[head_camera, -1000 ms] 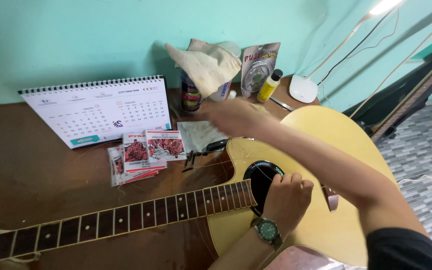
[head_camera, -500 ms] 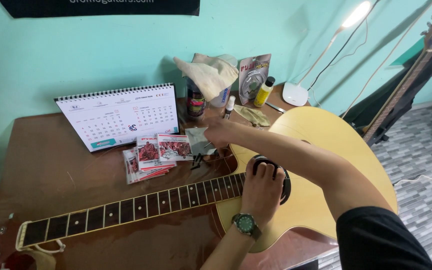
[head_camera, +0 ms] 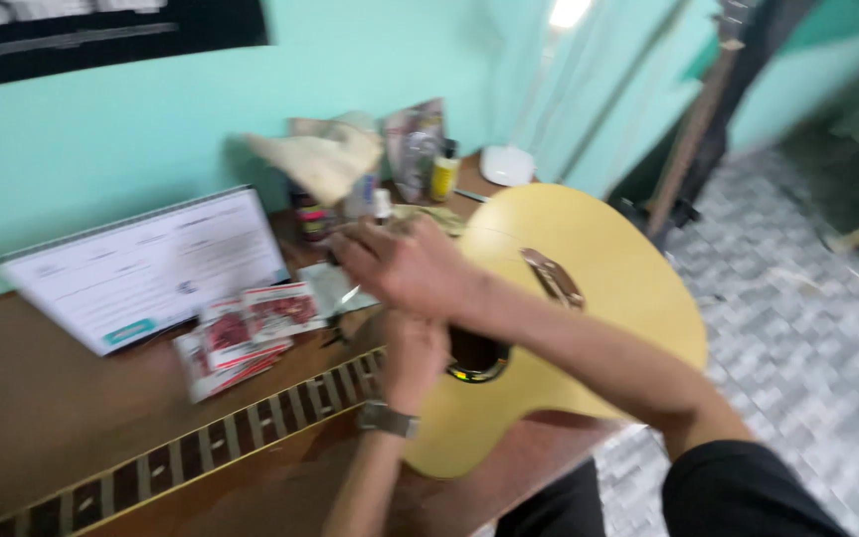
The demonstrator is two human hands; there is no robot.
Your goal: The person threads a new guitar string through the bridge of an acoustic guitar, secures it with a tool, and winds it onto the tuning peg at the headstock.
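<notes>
A pale yellow acoustic guitar (head_camera: 589, 288) lies flat on a brown table (head_camera: 42, 398), its dark fretted neck (head_camera: 201, 457) running off to the lower left. My left hand (head_camera: 415, 353), with a watch on the wrist, rests with curled fingers where the neck meets the sound hole (head_camera: 474, 360). My right hand (head_camera: 400, 264) crosses above it, hovering over the table just beyond the guitar's upper edge. The frame is blurred, so I cannot make out whether either hand holds anything.
Red and white packets (head_camera: 241, 333) lie left of the hands, in front of a standing desk calendar (head_camera: 151, 268). A cloth (head_camera: 315, 159), small bottles (head_camera: 442, 171) and a white round object (head_camera: 506, 164) sit at the back. A second instrument (head_camera: 693, 149) leans at the right over tiled floor (head_camera: 797, 328).
My head has swung right, so the floor now shows. My right hand has drawn back from the far items to just above my left hand, which stays by the sound hole.
</notes>
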